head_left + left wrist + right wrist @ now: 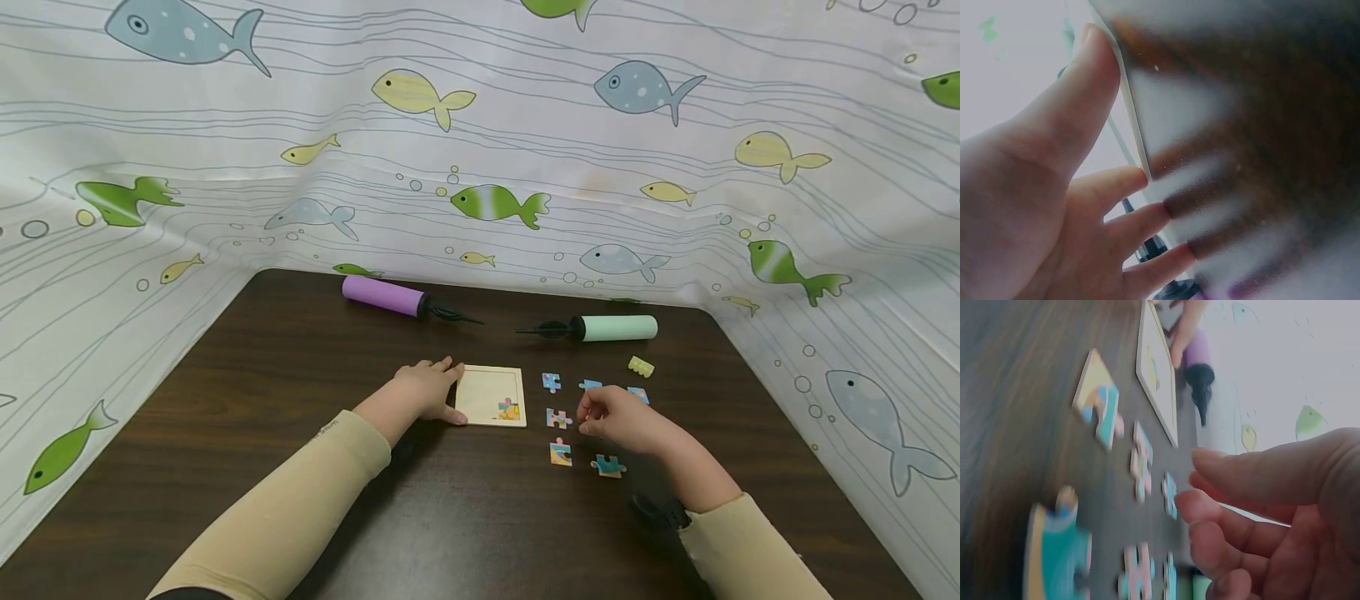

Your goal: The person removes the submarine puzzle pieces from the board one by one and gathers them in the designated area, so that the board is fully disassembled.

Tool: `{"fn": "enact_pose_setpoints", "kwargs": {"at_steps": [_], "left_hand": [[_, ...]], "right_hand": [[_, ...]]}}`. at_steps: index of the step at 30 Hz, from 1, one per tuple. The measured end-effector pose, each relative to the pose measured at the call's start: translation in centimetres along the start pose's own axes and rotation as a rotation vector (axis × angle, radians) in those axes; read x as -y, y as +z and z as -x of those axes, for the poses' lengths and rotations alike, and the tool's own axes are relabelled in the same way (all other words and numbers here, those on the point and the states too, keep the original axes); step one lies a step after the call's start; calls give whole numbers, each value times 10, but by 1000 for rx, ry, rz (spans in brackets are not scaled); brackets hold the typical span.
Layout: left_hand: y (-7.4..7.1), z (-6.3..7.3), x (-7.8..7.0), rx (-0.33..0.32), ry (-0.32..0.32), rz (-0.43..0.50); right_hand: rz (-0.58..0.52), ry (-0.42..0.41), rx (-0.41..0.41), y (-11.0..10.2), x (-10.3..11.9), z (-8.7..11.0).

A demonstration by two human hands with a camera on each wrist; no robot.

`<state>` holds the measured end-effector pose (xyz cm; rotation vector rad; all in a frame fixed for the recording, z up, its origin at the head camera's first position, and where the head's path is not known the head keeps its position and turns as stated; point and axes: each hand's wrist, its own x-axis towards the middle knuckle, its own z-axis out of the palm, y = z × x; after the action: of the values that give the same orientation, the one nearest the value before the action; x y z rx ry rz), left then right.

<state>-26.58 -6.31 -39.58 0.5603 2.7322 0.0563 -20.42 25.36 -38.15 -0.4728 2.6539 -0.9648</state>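
A light wooden puzzle tray [480,387] lies on the dark table, with a small patch of joined picture [508,410] in its lower right corner. My left hand [426,390] rests at the tray's left side, thumb by the near corner and fingers spread along the edge. To the tray's right lie several loose jigsaw pieces, among them a pink-and-white one [557,419], an orange-and-blue one [560,452] and a teal one [608,467]. Over these hovers my right hand [618,417]. Its fingers are loosely bent, and the right wrist view shows nothing between thumb and fingertips.
Behind the tray lie a purple hand pump [382,296] and a mint-green hand pump [618,327], their black nozzles pointing toward each other. A small yellow block [641,367] sits beyond the pieces. A fish-print curtain [525,150] hangs around the table's back and sides.
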Motion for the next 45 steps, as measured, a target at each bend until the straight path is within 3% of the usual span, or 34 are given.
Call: {"fn": "enact_pose_setpoints", "kwargs": {"at_steps": [7,19,45], "left_hand": [[0,0,-1,6,2,3],[0,0,1,4,-3,11],[1,0,1,4,-8,17]], "right_hand": [[63,-2,-33,15,20,-33],[71,54,18,44,36,-76],[-61,-8,39,50,33,-85]]}}
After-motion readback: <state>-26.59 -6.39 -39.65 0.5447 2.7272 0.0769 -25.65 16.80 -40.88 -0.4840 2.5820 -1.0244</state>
